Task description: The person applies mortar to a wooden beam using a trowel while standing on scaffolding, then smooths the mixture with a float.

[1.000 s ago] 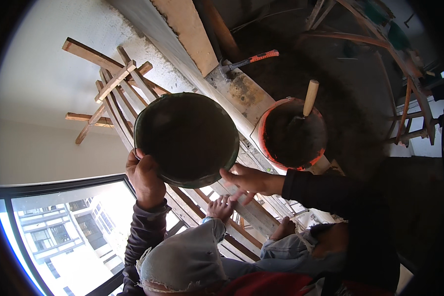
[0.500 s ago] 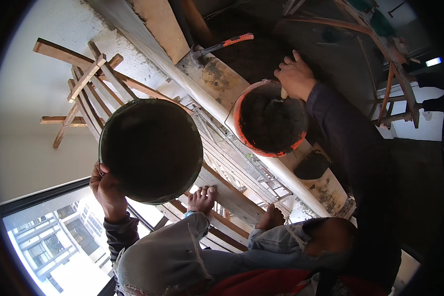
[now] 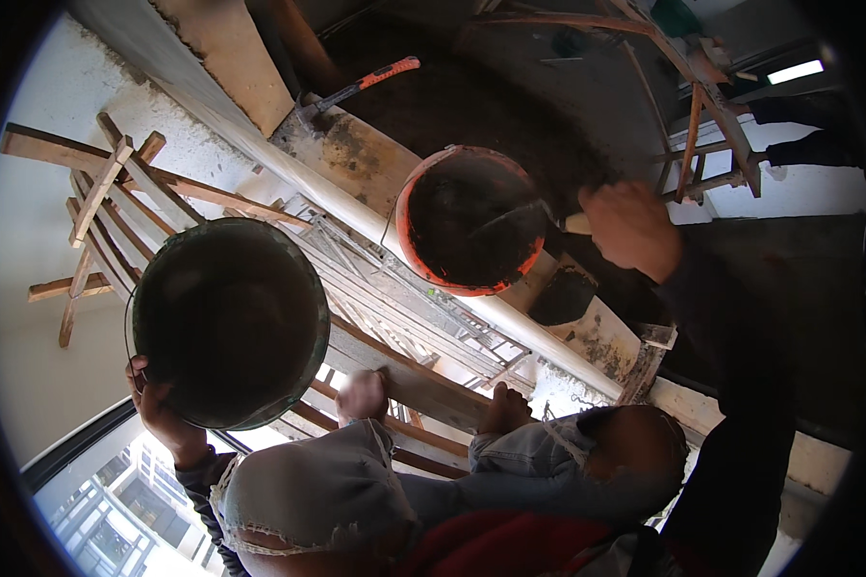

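Pointing leftward from the right hand (image 3: 633,229), the trowel (image 3: 515,216) lies with its blade across the orange bucket's (image 3: 406,236) mouth, nearer that hand. The right fist is closed around its handle; the left hand (image 3: 168,418), well apart, grips the dark bucket (image 3: 308,327) by its lower-left side.

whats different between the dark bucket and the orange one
Colour: the dark bucket looks blackish green, while the orange bucket is bright orange with dark smears.
Support: the left hand grips the dark bucket at its side; neither hand grips the orange bucket.
Tool: the right hand holds a wooden-handled tool at the orange bucket's mouth; none shows at the dark bucket.
Shared: both are round and open-topped, with dark insides.
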A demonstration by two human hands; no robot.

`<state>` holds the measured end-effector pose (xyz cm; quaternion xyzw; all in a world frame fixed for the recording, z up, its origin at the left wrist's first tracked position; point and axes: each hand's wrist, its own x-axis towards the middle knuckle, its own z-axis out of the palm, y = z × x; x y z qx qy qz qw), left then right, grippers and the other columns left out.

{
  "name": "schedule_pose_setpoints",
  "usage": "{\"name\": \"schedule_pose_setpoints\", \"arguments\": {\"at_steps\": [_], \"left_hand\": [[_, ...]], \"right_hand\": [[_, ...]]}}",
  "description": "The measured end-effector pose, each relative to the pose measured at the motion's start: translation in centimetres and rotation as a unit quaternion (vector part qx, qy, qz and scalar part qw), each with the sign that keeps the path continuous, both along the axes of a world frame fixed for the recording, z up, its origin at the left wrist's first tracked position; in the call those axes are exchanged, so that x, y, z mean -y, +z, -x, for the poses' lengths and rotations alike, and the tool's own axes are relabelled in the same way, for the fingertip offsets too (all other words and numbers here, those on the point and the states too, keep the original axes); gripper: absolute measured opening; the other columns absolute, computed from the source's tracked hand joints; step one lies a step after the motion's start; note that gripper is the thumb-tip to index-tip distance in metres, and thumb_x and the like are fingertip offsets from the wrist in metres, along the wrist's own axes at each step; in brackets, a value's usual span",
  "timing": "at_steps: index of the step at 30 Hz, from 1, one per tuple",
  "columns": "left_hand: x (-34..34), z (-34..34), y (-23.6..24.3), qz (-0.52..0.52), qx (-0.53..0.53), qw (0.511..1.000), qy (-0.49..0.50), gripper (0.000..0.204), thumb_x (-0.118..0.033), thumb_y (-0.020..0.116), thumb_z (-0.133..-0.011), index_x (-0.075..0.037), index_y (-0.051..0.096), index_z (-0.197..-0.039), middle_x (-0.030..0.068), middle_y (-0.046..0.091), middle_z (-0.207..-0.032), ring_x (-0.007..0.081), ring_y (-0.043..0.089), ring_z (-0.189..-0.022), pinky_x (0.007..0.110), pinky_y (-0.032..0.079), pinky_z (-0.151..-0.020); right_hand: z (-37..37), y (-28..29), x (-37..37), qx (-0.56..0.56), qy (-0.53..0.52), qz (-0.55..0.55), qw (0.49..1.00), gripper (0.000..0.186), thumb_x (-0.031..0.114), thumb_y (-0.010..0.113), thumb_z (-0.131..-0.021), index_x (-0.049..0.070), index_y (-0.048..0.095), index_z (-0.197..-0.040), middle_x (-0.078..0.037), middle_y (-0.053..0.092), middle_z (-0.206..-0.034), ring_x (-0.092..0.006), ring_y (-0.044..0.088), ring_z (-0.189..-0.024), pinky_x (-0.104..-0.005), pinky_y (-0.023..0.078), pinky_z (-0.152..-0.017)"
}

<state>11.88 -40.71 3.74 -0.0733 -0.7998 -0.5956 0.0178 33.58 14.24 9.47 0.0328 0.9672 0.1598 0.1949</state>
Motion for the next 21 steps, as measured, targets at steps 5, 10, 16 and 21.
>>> {"name": "schedule_pose_setpoints", "arguments": {"at_steps": [5, 10, 16, 21], "left_hand": [[-0.2, 1.5, -1.0, -0.232, 0.134, 0.963, 0.01, 0.025, -0.002, 0.045, -0.072, -0.002, 0.057, -0.094, 0.0097, 0.052, -0.12, 0.0255, 0.05, -0.116, 0.038, 0.038, -0.104], [1.6, 3.3, -1.3, -0.258, 0.177, 0.949, -0.043, 0.047, -0.005, 0.041, -0.073, -0.004, 0.054, -0.119, 0.0129, 0.056, -0.123, 0.0289, 0.052, -0.117, 0.041, 0.038, -0.107], [-1.2, 2.8, -0.2, -0.298, 0.186, 0.934, 0.071, 0.064, -0.007, 0.037, -0.079, 0.004, 0.04, -0.142, 0.0164, 0.049, -0.141, 0.0312, 0.044, -0.132, 0.044, 0.031, -0.115], [-1.5, 3.0, 0.2, -0.299, 0.215, 0.93, 0.007, 0.068, -0.009, 0.041, -0.08, 0.003, 0.035, -0.147, 0.0171, 0.046, -0.144, 0.0324, 0.042, -0.134, 0.045, 0.029, -0.116]], "right_hand": [[-10.9, -8.5, 2.6, -0.046, -0.273, 0.126, 0.953, 0.029, 0.015, 0.07, -0.077, 0.012, 0.063, -0.106, -0.011, 0.067, -0.082, -0.032, 0.067, -0.078, -0.0459, 0.053, -0.071], [-14.6, -16.6, 3.9, -0.197, -0.287, 0.142, 0.926, 0.031, 0.007, 0.069, -0.074, 0.011, 0.06, -0.103, -0.012, 0.065, -0.094, -0.0327, 0.064, -0.086, -0.0449, 0.053, -0.074], [-18.6, -17.9, 2.9, -0.201, -0.277, 0.122, 0.932, 0.028, 0.002, 0.063, -0.074, 0.01, 0.057, -0.1, -0.014, 0.062, -0.092, -0.0369, 0.061, -0.085, -0.0482, 0.049, -0.069], [-24.4, -16.1, 1.4, -0.191, -0.291, 0.101, 0.932, 0.032, 0.003, 0.063, -0.074, 0.007, 0.056, -0.105, -0.017, 0.061, -0.098, -0.0399, 0.059, -0.092, -0.0499, 0.048, -0.075]]}}
